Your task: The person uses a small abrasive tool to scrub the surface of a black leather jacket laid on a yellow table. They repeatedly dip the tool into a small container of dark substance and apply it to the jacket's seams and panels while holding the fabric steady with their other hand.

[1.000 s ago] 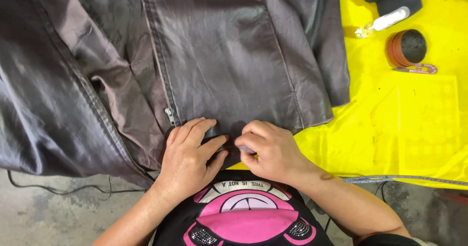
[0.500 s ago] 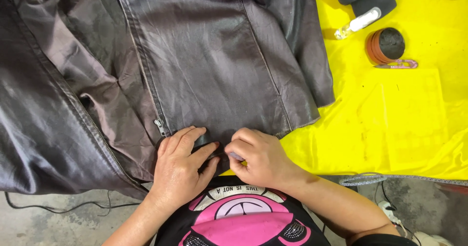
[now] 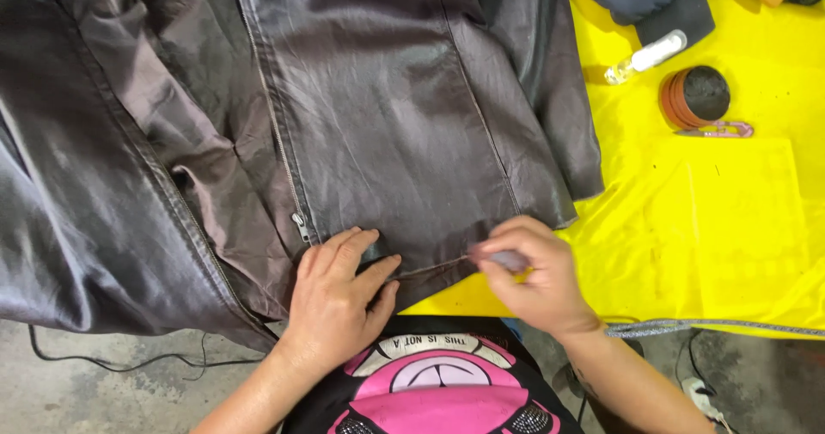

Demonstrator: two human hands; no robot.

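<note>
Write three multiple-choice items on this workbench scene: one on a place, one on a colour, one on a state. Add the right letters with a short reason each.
1. Where does the left hand rest?
A. on the jacket's bottom hem
B. on the round tin
C. on the floor

2. What colour is the table cover?
A. blue
B. yellow
C. white

3. How do the right hand's fingers stand?
A. spread flat
B. pinched together at the hem
C. wrapped around the bottle

Answers:
1 A: the palm lies flat on the dark leather jacket, just right of the zipper.
2 B: the cover is bright yellow under the round tin and the small bottle.
3 B: the right hand pinches at the hem's edge.
</note>
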